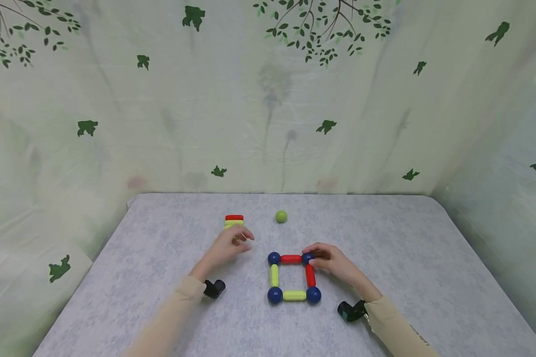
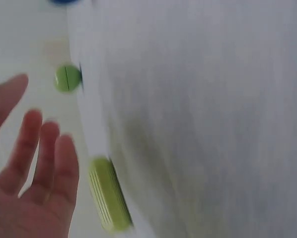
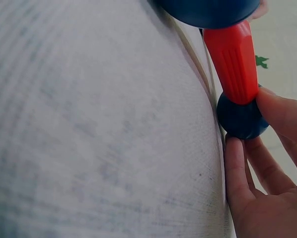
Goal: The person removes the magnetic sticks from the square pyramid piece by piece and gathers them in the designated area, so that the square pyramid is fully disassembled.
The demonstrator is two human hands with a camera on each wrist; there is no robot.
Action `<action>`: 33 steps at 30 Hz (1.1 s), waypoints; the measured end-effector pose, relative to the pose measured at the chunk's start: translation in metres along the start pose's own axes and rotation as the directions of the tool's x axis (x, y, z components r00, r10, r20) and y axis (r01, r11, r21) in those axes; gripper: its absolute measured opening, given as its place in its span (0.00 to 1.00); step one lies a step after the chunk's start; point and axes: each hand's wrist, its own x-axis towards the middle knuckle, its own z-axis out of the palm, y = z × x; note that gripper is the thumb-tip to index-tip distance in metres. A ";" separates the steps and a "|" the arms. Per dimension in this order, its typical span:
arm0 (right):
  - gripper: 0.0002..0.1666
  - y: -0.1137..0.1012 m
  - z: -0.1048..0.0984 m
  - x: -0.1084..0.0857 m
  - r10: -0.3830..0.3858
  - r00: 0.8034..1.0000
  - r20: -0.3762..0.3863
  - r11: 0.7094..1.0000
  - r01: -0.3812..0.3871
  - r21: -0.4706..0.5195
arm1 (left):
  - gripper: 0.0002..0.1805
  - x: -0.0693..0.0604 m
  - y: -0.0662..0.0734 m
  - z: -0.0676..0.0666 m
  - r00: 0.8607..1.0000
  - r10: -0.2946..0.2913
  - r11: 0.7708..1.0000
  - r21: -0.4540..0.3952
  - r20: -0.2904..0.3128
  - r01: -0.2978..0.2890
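Observation:
A square of blue balls joined by rods lies on the table. Its far rod (image 1: 291, 259) and right rod (image 1: 310, 276) are red; the left rod (image 1: 274, 275) and near rod (image 1: 294, 296) are yellow-green. My right hand (image 1: 335, 263) pinches the far-right blue ball (image 3: 242, 118) between thumb and fingers, a red rod (image 3: 233, 64) meeting that ball. Over to the left, my left hand (image 1: 229, 245) is in the air with loosely bent fingers and holds nothing. Just beyond it lie loose rods, a red one (image 1: 234, 217) behind yellow-green ones (image 1: 234, 223), partly hidden by the hand.
A green ball (image 1: 281, 216) sits alone toward the back of the grey table (image 1: 384, 233). Behind the table's far edge hangs a pale curtain (image 1: 232, 109) printed with leaves and birds. Each wrist carries a small black camera (image 1: 215, 288).

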 end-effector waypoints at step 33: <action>0.18 -0.002 -0.002 -0.005 0.008 1.000 -0.002 1.000 -0.008 0.008 | 0.13 0.010 0.033 0.049 0.946 0.155 0.963 0.169 0.287 -0.209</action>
